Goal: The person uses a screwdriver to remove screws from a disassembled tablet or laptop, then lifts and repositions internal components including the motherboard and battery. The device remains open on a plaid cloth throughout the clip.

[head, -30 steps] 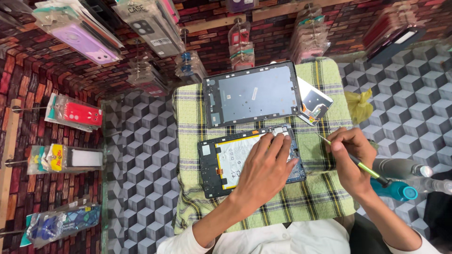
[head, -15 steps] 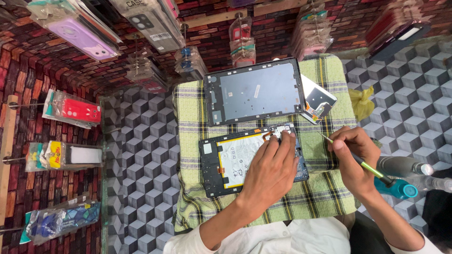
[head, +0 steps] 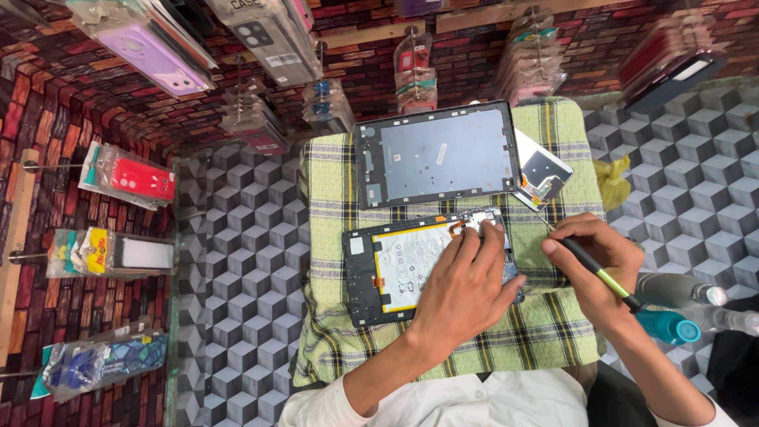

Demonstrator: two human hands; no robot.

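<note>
An opened tablet (head: 391,269) lies on a green checked cloth (head: 328,237), its white battery and black frame exposed. My left hand (head: 462,289) rests flat on its right half, fingertips at the top right corner by an orange flex cable. My right hand (head: 597,269) holds a thin tool with a black and green handle (head: 601,275) in a pen grip, its tip just off the tablet's right edge. The detached grey back cover (head: 439,154) lies above the tablet.
A small silver rectangular part (head: 545,175) sits beside the back cover. A yellow cloth (head: 614,178), a clear bottle (head: 676,290) and a teal-capped bottle (head: 668,326) stand at the right. Packaged phone cases (head: 130,178) hang on the brick-patterned wall to the left and top.
My left hand's fingertips have crept up toward the tablet's top right corner. My right hand with the tool has shifted slightly closer to the tablet's edge.
</note>
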